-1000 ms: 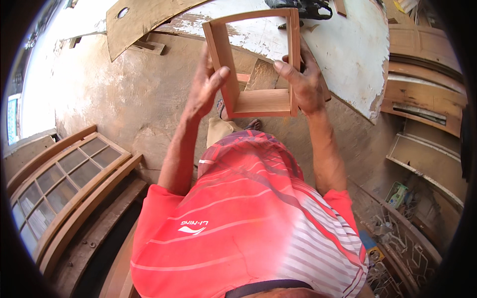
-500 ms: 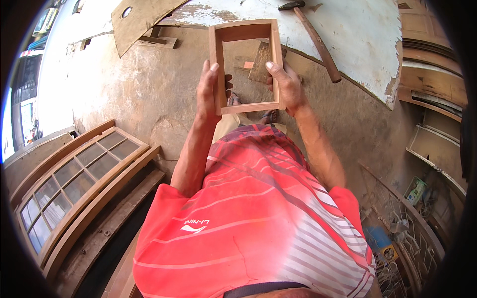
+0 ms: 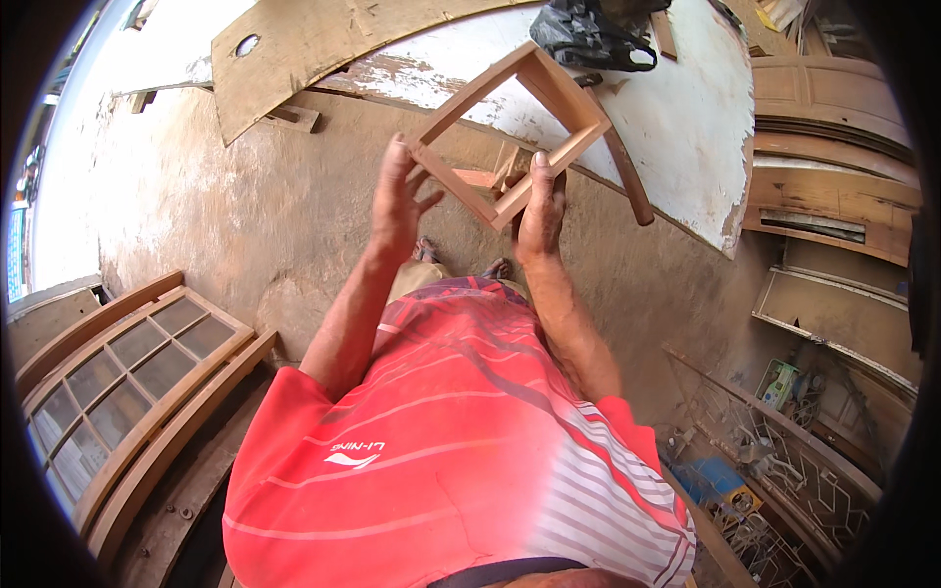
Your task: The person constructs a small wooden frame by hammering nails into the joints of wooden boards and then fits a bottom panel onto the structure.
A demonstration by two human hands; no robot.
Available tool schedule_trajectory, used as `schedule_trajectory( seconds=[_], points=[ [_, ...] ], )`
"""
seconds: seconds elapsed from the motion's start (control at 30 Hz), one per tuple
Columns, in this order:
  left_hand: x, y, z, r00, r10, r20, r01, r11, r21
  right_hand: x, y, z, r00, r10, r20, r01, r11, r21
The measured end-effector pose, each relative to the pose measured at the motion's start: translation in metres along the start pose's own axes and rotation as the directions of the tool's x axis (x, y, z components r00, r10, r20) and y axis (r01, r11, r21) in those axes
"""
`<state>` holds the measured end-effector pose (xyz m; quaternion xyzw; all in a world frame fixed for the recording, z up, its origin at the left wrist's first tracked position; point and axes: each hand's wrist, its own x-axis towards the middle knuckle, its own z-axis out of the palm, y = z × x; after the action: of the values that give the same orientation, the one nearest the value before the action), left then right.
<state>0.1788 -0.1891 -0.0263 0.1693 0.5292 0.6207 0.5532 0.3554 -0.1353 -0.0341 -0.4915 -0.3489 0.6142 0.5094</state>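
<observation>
A rectangular wooden frame (image 3: 453, 183), open in the middle, is held up in front of me, turned so that one corner points towards me. My right hand (image 3: 541, 218) grips its near right side, thumb on the upper edge and fingers behind. Beside the left corner is my left hand (image 3: 396, 201), fingers spread and not wrapped round the wood; whether its thumb touches the frame I cannot tell. Past the frame, a hammer with a wooden handle (image 3: 623, 174) lies on a worn white board (image 3: 686, 147), its head partly covered.
A black plastic bag (image 3: 588, 37) sits at the far edge of the white board. Plywood with a round hole (image 3: 294, 54) lies far left. A paned wooden window (image 3: 147, 363) leans at left. Wooden panels (image 3: 833, 196) are stacked at right, above a metal grille (image 3: 774, 421).
The frame has turned from upright to a slant, its top swinging right. My left hand has loosened from its side and spread its fingers. My view has shifted, bringing in the black bag.
</observation>
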Motion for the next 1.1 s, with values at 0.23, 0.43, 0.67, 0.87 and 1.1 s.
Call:
schedule_trajectory(
  seconds=[0.23, 0.43, 0.67, 0.87, 1.1],
  points=[
    [0.046, 0.02, -0.016, 1.0, -0.018, 0.0, 0.018, 0.997, 0.069, 0.018, -0.006, -0.005, 0.93, -0.359, 0.085, 0.339, 0.741, -0.58],
    [0.065, 0.01, -0.024, 1.0, 0.025, 0.003, -0.025, 0.987, 0.162, 0.089, -0.073, -0.007, 0.811, -0.434, 0.392, 0.49, 0.137, -0.861],
    [0.054, 0.02, -0.022, 1.0, -0.018, 0.001, 0.017, 0.975, 0.22, 0.109, -0.064, 0.002, 0.925, -0.124, 0.36, 0.377, 0.435, -0.818],
    [0.052, 0.023, -0.016, 1.0, 0.016, -0.023, -0.01, 0.971, 0.24, 0.113, -0.075, 0.003, 0.926, -0.077, 0.368, 0.364, 0.431, -0.825],
    [0.058, 0.04, 0.001, 0.99, 0.081, -0.114, -0.043, 0.952, 0.302, 0.12, -0.078, -0.003, 0.928, -0.116, 0.353, 0.36, 0.524, -0.772]
  ],
)
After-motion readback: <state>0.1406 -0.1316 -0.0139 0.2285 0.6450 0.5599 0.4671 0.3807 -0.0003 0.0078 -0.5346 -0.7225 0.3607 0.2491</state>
